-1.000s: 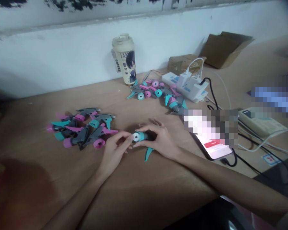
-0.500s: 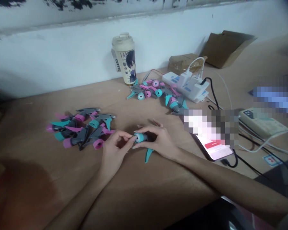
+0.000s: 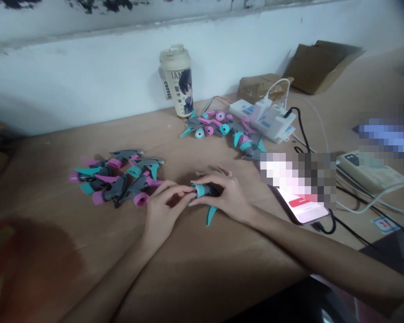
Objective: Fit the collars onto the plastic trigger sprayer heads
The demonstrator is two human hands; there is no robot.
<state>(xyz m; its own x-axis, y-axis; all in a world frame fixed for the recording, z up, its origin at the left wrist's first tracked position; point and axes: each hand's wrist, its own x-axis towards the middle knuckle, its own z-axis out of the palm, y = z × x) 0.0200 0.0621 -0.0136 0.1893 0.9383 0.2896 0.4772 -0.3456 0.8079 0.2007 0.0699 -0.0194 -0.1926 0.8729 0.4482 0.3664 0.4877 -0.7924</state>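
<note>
Both forearms bare, extended forward, angled inward toward each other. Left hand [image 3: 161, 213] turned palm inward, wrist kept straight, thumb and index finger [image 3: 177, 192] pinched at end of sprayer head [image 3: 200, 190]. Right hand [image 3: 229, 199] held palm down, wrist bent slightly inward, thumb and fingers curled around same sprayer head, outer fingers spread and lifted. Fingertips of both hands brought almost together.

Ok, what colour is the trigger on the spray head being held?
Teal; the curved trigger of the grey plastic spray head shows below the right hand, head view.
</note>
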